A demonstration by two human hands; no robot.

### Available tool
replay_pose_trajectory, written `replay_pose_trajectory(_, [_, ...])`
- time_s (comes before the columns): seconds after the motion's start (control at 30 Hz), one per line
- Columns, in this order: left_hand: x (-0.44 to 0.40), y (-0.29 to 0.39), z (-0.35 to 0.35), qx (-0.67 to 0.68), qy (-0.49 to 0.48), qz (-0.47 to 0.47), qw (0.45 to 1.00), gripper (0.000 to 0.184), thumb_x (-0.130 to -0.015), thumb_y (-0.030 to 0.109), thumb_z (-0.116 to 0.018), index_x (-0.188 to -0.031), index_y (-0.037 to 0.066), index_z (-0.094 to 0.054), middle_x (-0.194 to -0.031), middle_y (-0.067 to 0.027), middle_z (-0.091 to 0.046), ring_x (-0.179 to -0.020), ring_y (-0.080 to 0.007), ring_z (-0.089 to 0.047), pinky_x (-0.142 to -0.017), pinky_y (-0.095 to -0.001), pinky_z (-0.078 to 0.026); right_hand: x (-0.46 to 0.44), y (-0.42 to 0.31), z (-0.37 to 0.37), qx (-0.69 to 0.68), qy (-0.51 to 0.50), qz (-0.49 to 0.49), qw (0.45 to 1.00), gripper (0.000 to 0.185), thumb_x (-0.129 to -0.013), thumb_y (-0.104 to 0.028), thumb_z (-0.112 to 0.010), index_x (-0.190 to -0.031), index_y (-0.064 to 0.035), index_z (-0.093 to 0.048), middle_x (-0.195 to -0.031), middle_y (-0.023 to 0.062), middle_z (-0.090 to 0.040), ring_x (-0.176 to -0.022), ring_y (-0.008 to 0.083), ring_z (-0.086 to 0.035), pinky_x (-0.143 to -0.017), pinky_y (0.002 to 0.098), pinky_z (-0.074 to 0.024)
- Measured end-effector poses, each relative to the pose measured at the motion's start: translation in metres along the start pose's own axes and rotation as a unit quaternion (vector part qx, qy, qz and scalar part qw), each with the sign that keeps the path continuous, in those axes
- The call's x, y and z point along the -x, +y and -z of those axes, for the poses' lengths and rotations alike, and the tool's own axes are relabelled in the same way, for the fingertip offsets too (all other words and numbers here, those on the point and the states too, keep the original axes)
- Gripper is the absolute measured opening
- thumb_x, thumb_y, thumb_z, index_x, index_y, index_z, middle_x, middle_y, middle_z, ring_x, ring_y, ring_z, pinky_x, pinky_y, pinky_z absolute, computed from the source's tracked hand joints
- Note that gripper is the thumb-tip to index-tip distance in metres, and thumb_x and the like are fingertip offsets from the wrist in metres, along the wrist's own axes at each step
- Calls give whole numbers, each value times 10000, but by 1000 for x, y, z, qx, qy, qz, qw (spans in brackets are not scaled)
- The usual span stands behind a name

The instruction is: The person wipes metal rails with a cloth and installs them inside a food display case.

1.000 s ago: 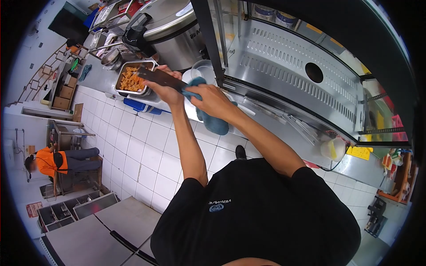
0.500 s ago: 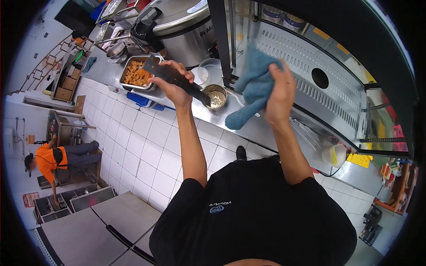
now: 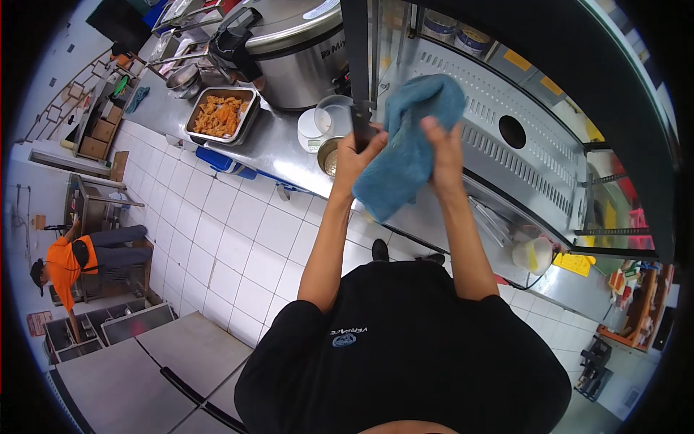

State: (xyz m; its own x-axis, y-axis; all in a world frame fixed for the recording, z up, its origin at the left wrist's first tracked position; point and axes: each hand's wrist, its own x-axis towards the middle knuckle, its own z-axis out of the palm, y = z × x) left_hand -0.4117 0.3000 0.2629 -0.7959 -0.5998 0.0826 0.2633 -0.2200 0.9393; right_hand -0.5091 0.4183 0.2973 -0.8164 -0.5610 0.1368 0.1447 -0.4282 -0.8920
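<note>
A dark, flat-bladed tool (image 3: 362,124), perhaps a knife or cleaver, is gripped in my left hand (image 3: 356,159); part of it is hidden by the cloth. My right hand (image 3: 446,155) holds a blue cloth (image 3: 408,137), which hangs between my two hands and touches the left one. Just left of my left hand, a metal bowl (image 3: 323,155) with pale contents stands on the steel counter (image 3: 278,141). Beside the bowl are a white scale (image 3: 309,129) and a clear round container (image 3: 335,110).
A metal tray of fried pieces (image 3: 248,123) sits at the left, near a large steel cooker (image 3: 300,76). A glass display cabinet (image 3: 477,108) rises beyond my right hand. A person in orange (image 3: 69,264) stands far left. Tongs (image 3: 494,217) and a white tub (image 3: 533,254) lie right.
My left hand has moved right with the dark tool, now more upright. The cloth has come off it and hangs spread out between my hands. The person in orange shifted slightly.
</note>
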Motion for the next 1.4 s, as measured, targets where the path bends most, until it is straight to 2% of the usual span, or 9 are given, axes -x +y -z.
replay_pose_trajectory(0.07, [2,-3,-3,-86,-75,-22,993,294,-906,242,-686,-1050,-11,-642,-723,37,-587,-661,-51,-541,-629,-220,-463,0,6,0,143,-12,29,989,439,-903,-204,-647,-1265,-25,-475,-1167,129,-581,-942,179,-634,-813,307,-523])
replay_pose_trajectory(0.2, [3,-5,5,-22,-54,15,998,381,-1023,345,-471,-1156,13,-601,-844,15,-579,-633,-66,-525,-602,-226,-451,-9,-14,-5,-4,87,-35,996,305,-849,-59,-648,-1135,18,-578,-1006,83,-659,-824,159,-640,-736,273,-510])
replay_pose_trajectory(0.27, [6,-1,8,5,-55,25,998,454,-1026,402,-385,-1215,22,-547,-859,7,-570,-666,-67,-528,-635,-215,-451,-14,-27,8,187,72,50,978,260,-841,-40,-637,-1093,21,-609,-1031,71,-660,-797,147,-641,-718,274,-513])
replay_pose_trajectory(0.4, [9,-3,8,7,-26,129,991,709,-1003,582,-112,-1373,44,-386,-991,-50,-569,-919,-108,-555,-868,-246,-440,25,-16,-25,522,-90,75,845,429,-794,-231,-687,-1121,39,-624,-1156,260,-571,-964,373,-621,-832,442,-494])
replay_pose_trajectory(0.5, [8,-1,-2,-14,-24,-69,997,831,-962,641,-30,-1383,26,-398,-1264,-156,-521,-1213,-220,-474,-1074,-336,-315,39,-5,-43,504,-114,43,855,402,-788,-240,-677,-1084,28,-635,-1065,267,-534,-969,429,-574,-846,465,-469])
replay_pose_trajectory(0.7, [20,-35,10,-208,74,-76,973,862,-953,655,-51,-1399,5,-401,-1345,-125,-495,-1249,-221,-462,-1078,-333,-329,19,23,-56,446,-45,61,892,312,-801,-179,-649,-1042,20,-646,-1023,259,-522,-952,438,-559,-849,459,-455])
replay_pose_trajectory(1.07, [21,-58,43,-81,105,-72,989,883,-946,661,-40,-1440,-4,-348,-1409,-161,-442,-1317,-271,-390,-1124,-351,-241,24,32,-58,450,-124,41,883,455,-771,-163,-692,-1184,14,-624,-1197,268,-501,-1050,435,-562,-907,439,-459])
replay_pose_trajectory(1.23, [9,-19,41,-4,94,-127,987,608,-1020,550,-246,-1152,35,-542,-900,-11,-500,-830,-95,-476,-796,-228,-395,46,62,-32,461,-236,76,852,449,-775,-163,-695,-1205,-54,-626,-1190,249,-494,-1042,430,-571,-904,461,-477])
replay_pose_trajectory(1.4, [-10,-28,52,4,245,-118,962,463,-1016,492,-392,-996,67,-573,-871,-6,-526,-827,-108,-495,-793,-253,-403,29,53,-35,472,-300,30,828,365,-785,-148,-668,-1126,-25,-629,-1213,275,-497,-1049,433,-554,-912,458,-469])
